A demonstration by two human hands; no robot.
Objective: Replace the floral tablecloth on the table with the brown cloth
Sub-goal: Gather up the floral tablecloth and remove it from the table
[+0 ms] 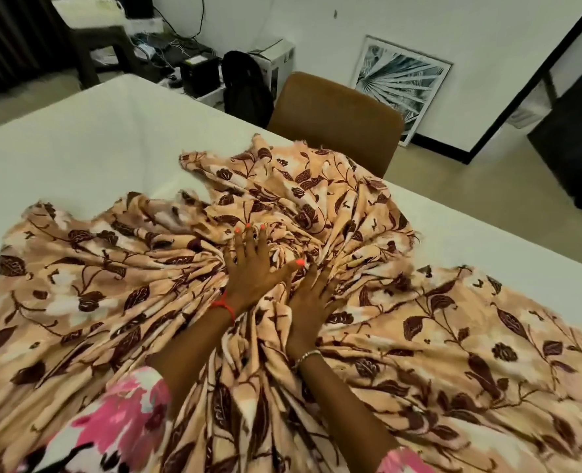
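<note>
Tablecloth point(317, 213) bunched on table point(78, 131) — chair point(334, 128) behind (far edge).

Pink floral sleeves point(122, 414), red wrist string point(224, 303)

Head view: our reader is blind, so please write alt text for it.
The left hand and right hand rest on a peach floral tablecloth, bunched in folds around them on a white table. A brown chair stands at the table's far side.
</note>
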